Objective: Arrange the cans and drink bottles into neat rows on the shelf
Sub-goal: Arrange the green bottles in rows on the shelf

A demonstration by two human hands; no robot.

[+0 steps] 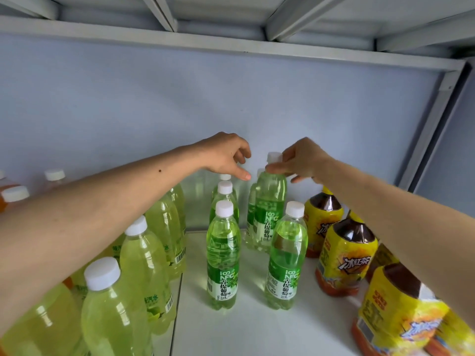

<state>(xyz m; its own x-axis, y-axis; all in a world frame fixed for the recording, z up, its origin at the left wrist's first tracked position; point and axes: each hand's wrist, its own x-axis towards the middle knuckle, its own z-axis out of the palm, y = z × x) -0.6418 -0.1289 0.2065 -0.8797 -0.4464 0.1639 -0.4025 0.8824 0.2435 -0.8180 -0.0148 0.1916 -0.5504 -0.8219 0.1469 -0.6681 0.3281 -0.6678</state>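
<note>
Green grape-drink bottles with white caps stand on the white shelf (257, 325) in two lines. The left line runs back from a near bottle (223, 255); the right line has a near bottle (287, 258) and a taller-looking one (270, 206) farther back. My right hand (303, 160) grips that back bottle at its neck and cap. My left hand (226, 155) hovers with fingers loosely spread just above the rearmost cap (225, 177) of the left line, holding nothing.
Pale yellow-green soda bottles (144, 263) fill the left side under my left forearm. Yellow iced-tea bottles (344, 255) stand on the right under my right forearm. Orange-drink bottles (15, 196) sit far left. The back wall and the upper shelf's underside are close.
</note>
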